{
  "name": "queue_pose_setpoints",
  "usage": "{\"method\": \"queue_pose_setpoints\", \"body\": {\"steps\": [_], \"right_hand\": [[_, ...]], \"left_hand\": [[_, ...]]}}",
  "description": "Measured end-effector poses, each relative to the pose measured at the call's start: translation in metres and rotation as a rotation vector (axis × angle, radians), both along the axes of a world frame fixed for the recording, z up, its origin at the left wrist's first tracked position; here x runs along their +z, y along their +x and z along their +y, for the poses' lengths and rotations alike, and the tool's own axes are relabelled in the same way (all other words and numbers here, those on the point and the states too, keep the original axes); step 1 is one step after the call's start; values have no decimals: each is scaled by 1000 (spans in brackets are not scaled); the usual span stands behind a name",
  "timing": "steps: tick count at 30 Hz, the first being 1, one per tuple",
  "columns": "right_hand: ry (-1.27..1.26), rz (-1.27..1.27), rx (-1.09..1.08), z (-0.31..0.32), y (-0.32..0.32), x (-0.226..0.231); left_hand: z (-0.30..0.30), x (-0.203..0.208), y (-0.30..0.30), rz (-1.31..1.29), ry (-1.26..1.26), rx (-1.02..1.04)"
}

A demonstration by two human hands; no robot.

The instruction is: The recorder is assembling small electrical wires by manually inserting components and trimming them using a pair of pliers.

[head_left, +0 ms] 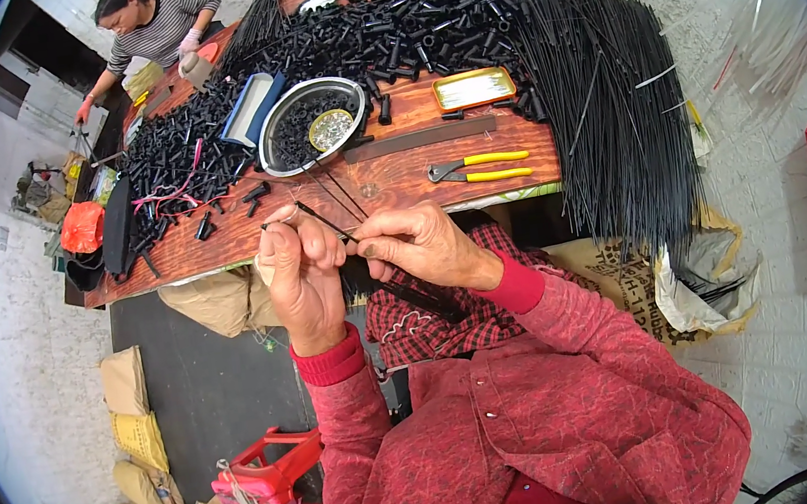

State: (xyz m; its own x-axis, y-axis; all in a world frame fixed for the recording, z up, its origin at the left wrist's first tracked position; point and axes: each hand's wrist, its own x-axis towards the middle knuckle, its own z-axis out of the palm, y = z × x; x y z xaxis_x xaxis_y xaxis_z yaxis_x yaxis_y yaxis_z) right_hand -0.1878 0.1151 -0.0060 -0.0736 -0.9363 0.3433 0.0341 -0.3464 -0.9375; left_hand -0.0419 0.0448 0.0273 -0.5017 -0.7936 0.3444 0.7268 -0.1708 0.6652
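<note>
My left hand is raised at the table's near edge, fingers curled. My right hand is closed beside it, thumb and forefinger pinching. Between the two runs a thin black rod, gripped by both hands. What else the curled left fingers hold is too small to make out. More thin dark strands rise behind the fingers toward a round metal tray of small black parts. Across my lap, on red checked cloth, lie further black strands, partly hidden under my hands.
Black tubes heap over the wooden table. Yellow-handled pliers, a flat metal bar and a yellow tray lie ahead. Long black rods overhang the right edge. A co-worker stands far left; a red stool is below left.
</note>
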Motion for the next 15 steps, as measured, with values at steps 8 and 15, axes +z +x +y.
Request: {"method": "queue_pose_setpoints", "body": {"steps": [8,15], "right_hand": [[-69,63,-173,0,9,0],[-280,404,-489,-4,22,-3]], "left_hand": [[4,-1,-11,-162,54,345],[0,-4,-8,-219,-23,418]]}}
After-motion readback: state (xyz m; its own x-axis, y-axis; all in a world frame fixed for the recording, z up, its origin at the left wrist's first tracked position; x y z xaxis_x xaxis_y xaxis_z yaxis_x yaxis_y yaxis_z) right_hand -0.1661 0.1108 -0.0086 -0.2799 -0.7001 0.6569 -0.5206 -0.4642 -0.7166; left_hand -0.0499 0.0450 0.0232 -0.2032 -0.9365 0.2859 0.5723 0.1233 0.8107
